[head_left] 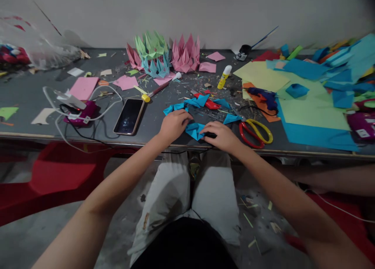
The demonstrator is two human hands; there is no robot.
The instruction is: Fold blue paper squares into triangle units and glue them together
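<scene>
Several blue folded paper pieces (194, 131) lie in a loose ring at the table's front edge. On the ring's left side, my left hand (173, 125) has its fingers curled over the folded paper; the fingertips are partly hidden. My right hand (222, 136) pinches the right end of the nearest blue piece, with a small black item (210, 135) under its fingers. Just right of that hand rest scissors (258, 134) with red and yellow handles. A red object (212, 104) sits inside the ring's far side, its kind unclear.
A phone (129, 116) lies left, beside a purple power block (82, 113) with cables. Folded paper crowns (185, 55) stand at the back. A glue stick (224, 77), a blue glue gun (263, 98) and paper sheets (315, 105) are on the right. Another person's arm (336, 179) shows right.
</scene>
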